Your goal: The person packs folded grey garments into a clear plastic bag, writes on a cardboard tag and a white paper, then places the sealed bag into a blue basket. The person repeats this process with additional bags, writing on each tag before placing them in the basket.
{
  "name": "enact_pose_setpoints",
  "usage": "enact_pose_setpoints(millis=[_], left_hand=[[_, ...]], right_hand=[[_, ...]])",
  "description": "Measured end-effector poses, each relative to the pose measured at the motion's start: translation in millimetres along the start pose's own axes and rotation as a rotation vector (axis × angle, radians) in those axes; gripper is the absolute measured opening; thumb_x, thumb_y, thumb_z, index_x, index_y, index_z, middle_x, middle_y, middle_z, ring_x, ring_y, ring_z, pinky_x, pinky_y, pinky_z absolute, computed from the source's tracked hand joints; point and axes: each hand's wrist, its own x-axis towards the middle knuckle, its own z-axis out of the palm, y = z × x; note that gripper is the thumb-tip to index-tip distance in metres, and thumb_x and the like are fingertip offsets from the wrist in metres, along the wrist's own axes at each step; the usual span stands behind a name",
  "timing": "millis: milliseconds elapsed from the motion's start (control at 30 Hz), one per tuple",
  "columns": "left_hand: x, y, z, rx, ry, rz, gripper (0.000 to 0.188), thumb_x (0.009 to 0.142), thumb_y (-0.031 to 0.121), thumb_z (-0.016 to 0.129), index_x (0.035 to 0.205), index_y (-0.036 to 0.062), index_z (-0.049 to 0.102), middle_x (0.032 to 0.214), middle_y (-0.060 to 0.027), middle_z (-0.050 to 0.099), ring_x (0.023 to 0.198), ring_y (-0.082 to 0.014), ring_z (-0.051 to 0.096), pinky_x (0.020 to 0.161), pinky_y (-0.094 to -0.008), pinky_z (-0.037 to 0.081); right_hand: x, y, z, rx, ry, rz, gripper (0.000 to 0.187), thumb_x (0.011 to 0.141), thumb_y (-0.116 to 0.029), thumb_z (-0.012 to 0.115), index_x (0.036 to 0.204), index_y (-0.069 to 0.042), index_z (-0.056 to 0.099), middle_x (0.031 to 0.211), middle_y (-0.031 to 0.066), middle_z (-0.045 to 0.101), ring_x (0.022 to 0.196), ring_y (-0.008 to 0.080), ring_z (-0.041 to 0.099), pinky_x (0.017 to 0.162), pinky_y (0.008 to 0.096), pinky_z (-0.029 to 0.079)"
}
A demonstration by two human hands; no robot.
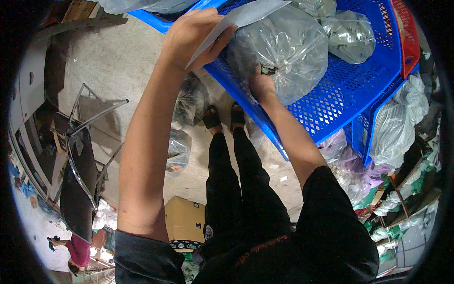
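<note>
My left hand [195, 37] is closed on a thin, pale grey sheet [250, 15], held up over the edge of a blue plastic crate [326, 113]. A large, clear plastic bag [295, 45] lies in the crate, its film gathered in creases around a tied spot. At that gathered spot my right hand [262, 85] grips the bag, fingers curled and partly hidden. A small dark bit shows by the fingertips; I cannot make out what it is. The bag's contents are blurred by the film.
Another filled clear bag [351, 38] shares the crate, with a red crate [407, 35] beyond. Bags [189, 102] lie on the floor near my feet. A cardboard box [184, 220] stands beside my legs. A metal-framed chair [78, 165] and another person [78, 251] are at left.
</note>
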Motion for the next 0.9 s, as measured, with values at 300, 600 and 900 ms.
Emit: enact_pose_setpoints(millis=[300,600,900], left_hand=[[0,-1,-1,0.034,-0.026,-0.024,0.009,0.085,0.016,0.071,0.083,0.0098,0.064,0.074,-0.0084,0.060,0.071,-0.0323,0.060,0.064,-0.0410,0.049],[-1,-6,5,0.002,-0.079,0.016,0.010,0.089,0.018,0.068,0.087,0.0089,0.064,0.078,-0.0119,0.061,0.072,-0.0358,0.059,0.064,-0.0443,0.049],[-9,-8,4,0.278,-0.129,-0.026,0.029,0.097,0.032,0.063,0.085,0.0062,0.071,0.083,-0.0145,0.070,0.076,-0.0363,0.065,0.070,-0.0446,0.049]], right_hand=[[-39,-1,-32,0.030,0.099,-0.062,0.043,0.097,-0.013,0.046,0.139,-0.004,0.046,0.115,0.0216,0.069,0.095,0.0388,0.071,0.083,0.0469,0.056],[-146,61,-50,-0.386,0.348,-0.191,0.044,0.093,-0.012,0.052,0.136,-0.005,0.057,0.159,0.0113,0.034,0.070,0.0300,0.073,0.057,0.0439,0.058],[-156,100,-50,-0.379,0.282,-0.197,0.043,0.082,-0.003,0.058,0.125,0.002,0.061,0.152,0.0042,0.045,0.073,0.0301,0.072,0.064,0.0415,0.059]])
